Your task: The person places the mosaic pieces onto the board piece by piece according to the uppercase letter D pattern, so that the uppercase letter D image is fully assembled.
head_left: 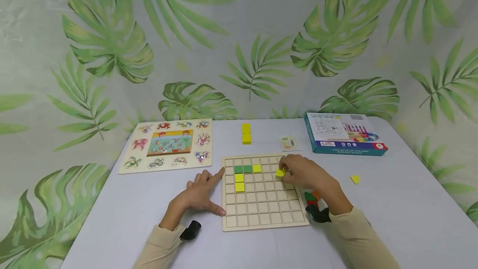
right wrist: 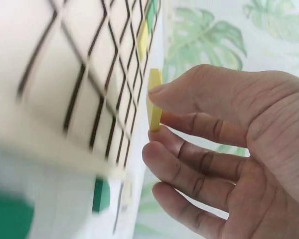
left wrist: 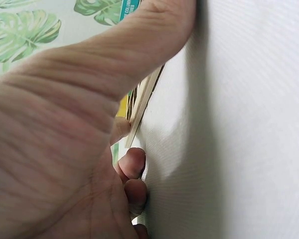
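Observation:
A wooden grid board (head_left: 263, 209) lies on the white table, with two green tiles (head_left: 242, 169) and several yellow tiles (head_left: 239, 182) set in its upper left cells. My right hand (head_left: 298, 171) hovers over the board's upper right part and pinches a yellow square tile (head_left: 280, 173) (right wrist: 154, 99) between thumb and fingers, just above the grid (right wrist: 84, 74). My left hand (head_left: 203, 192) rests flat on the table at the board's left edge (left wrist: 144, 97), index finger and thumb spread and touching that edge.
A yellow block (head_left: 246, 133) and a small pattern card (head_left: 290, 143) lie behind the board. A blue game box (head_left: 343, 133) sits at the back right, an animal peg puzzle (head_left: 168, 144) at the back left. A loose yellow tile (head_left: 355, 179) and green and orange pieces (head_left: 311, 196) lie to the right.

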{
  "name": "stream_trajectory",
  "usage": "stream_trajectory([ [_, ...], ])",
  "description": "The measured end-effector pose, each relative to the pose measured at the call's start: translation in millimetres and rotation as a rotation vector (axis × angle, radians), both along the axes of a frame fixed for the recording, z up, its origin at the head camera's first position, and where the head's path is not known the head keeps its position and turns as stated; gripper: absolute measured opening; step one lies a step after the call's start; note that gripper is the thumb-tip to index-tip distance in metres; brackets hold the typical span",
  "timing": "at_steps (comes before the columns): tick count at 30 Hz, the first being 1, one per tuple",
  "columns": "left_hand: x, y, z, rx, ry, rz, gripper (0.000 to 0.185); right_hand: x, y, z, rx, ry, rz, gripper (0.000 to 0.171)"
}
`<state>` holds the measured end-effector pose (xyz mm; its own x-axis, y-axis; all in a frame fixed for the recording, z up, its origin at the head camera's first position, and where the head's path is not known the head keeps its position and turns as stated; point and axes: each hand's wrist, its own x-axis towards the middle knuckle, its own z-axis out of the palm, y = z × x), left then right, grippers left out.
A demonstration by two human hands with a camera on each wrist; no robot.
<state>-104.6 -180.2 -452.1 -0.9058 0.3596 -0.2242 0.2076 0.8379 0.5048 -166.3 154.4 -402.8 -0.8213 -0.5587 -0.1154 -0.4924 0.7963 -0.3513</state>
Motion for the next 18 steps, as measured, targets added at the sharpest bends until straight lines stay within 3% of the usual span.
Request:
stream_trajectory([
  [7,-1.6,0.6,0.6,-0.003,-0.004,0.003,0.128,13.4,-35.9,2.4,-0.037,0.02,0.151,0.017],
  [18,0.0,1.3,2.2,-0.011,-0.01,0.0,0.126,30.7,-79.4,-4.7,-0.035,0.026,0.27,0.015],
])
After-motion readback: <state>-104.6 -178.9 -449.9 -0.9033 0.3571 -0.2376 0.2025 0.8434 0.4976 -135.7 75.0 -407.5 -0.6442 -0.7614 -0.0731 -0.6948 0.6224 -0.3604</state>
